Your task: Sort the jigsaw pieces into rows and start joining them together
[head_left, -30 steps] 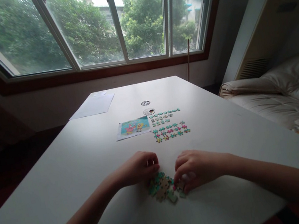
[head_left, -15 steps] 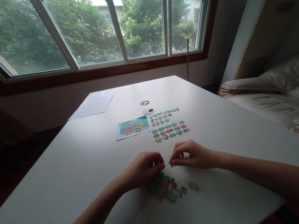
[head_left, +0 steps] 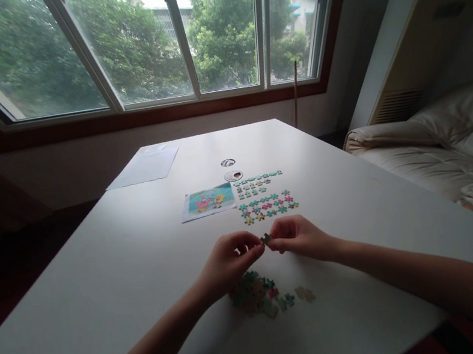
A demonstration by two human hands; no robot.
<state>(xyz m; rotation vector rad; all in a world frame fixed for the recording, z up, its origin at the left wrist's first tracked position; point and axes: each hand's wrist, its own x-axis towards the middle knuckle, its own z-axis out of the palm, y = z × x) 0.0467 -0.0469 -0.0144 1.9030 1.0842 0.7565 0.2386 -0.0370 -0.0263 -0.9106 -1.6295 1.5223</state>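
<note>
Between my two hands a small dark puzzle piece (head_left: 266, 238) is held up above the table. The fingertips of my left hand (head_left: 235, 258) pinch its left side, and those of my right hand (head_left: 299, 239) grip its right side. Just below my left hand lies a loose pile of puzzle pieces (head_left: 257, 295), partly covered by that hand. A few pieces (head_left: 305, 293) lie apart to the right of the pile. Beyond my hands, puzzle pieces (head_left: 267, 206) are laid out in several rows, beside a picture sheet (head_left: 209, 200) with cartoon figures.
The white table (head_left: 142, 267) reaches toward the window. Two round items (head_left: 233, 175) lie past the picture sheet. At the far left corner rest papers (head_left: 143, 166). A pale sofa (head_left: 432, 142) stands to the right.
My right hand has raised the puzzle piece slightly and turned it. My left hand has moved up and right from beside the pile and now grips the same piece.
</note>
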